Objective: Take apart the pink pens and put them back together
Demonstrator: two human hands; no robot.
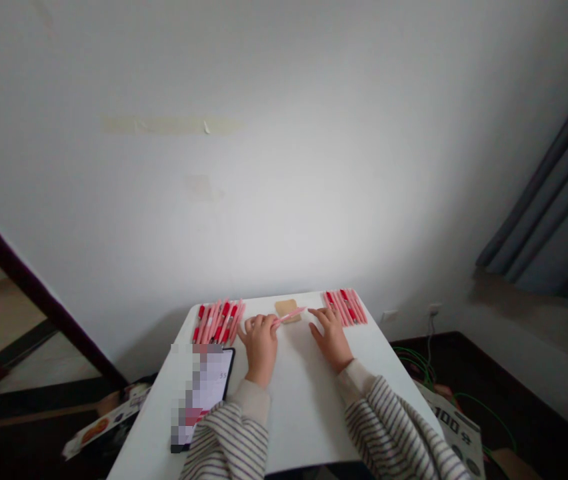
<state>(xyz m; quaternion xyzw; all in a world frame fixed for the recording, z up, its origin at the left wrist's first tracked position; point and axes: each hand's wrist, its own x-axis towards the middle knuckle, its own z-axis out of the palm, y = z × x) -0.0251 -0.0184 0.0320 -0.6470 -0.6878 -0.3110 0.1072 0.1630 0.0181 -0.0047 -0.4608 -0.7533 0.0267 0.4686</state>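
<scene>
Pink pen, package with "100"

Gry curtain far R, grn cables below, blk-edged phone L.

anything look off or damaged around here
Mainly the wall: a yellowish strip, perhaps old tape residue, has a small pale flap standing out right of its middle, and a faint discoloured patch shows below. The pink pens at the table's left lie slightly unevenly, but that hardly looks odd.
</scene>
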